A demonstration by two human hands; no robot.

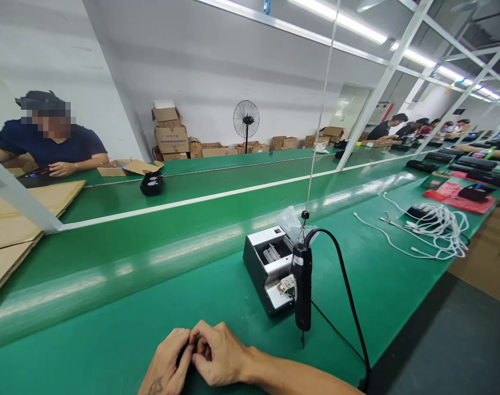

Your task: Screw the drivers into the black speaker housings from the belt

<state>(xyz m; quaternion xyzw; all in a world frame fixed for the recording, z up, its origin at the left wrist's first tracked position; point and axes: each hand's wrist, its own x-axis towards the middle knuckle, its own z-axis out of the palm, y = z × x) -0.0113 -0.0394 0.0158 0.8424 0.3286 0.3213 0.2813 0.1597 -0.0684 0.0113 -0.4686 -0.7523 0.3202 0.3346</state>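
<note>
Low in the head view, my left hand (168,359) and my right hand (222,352) rest together over the green worktable (89,351). Their curled fingers meet at the tips, and whatever may lie between them is hidden. To the right of my right hand an electric screwdriver (302,288) hangs upright from a cord, its bit pointing down, apart from both hands. Just behind it stands a black and silver screw feeder (270,269).
A clear plastic bag (290,222) lies behind the feeder. White cables (435,230) are heaped at the right, near a red sheet (459,195). Cardboard (15,225) lies at the left. Across the line sits a person (52,137), near a black device (152,184).
</note>
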